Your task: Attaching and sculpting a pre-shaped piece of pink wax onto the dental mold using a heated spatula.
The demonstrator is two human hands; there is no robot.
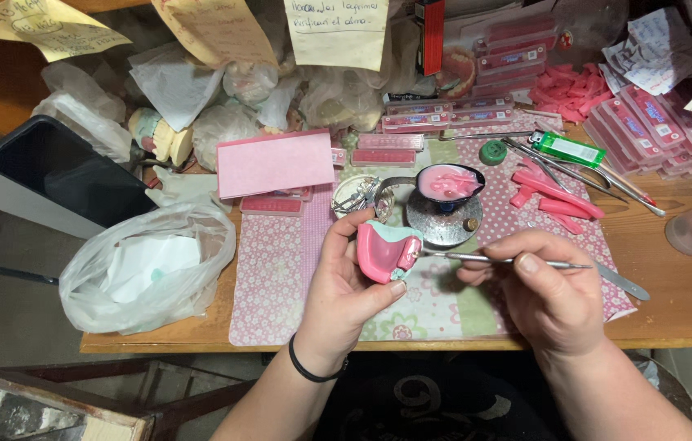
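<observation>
My left hand holds a pink wax denture base on a pale green cast, tilted up over the patterned mat. My right hand grips a thin metal carving tool like a pen. Its tip touches the right edge of the pink wax. Just behind the cast, a dark spoon of melted pink wax rests above a round metal burner.
A pink wax sheet block, wax strips, a green lighter and metal tools lie on the wooden bench. Pink tooth-card boxes stack at right. A white plastic bag and a dark phone sit at left.
</observation>
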